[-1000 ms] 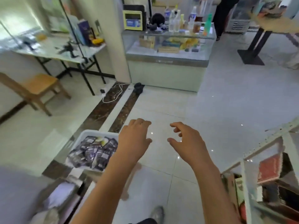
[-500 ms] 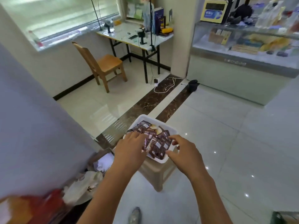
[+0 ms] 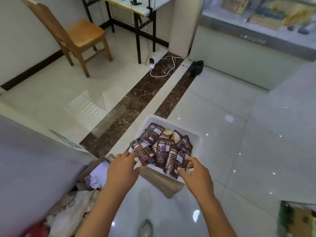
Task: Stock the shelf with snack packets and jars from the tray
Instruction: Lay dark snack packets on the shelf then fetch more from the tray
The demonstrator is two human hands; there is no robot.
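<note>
A white tray (image 3: 194,134) sits on a low tan stool (image 3: 164,183) and holds several dark brown snack packets (image 3: 163,151). My left hand (image 3: 122,168) reaches the tray's near left corner, its fingertips touching the edge of a packet. My right hand (image 3: 195,171) is at the near right corner, thumb and fingers pinching the lowest packet (image 3: 173,164). No jars or shelf show in this view.
A wooden chair (image 3: 75,36) and a black-legged table (image 3: 136,17) stand at the back left, with a white cable (image 3: 164,69) on the floor. A glass display counter (image 3: 253,41) fills the back right. Crumpled bags and a box (image 3: 95,175) lie left of the stool.
My view has swung left and down from the open floor to the tray. Both hands moved from mid-air onto the tray's near edge, and the right one closed on a packet.
</note>
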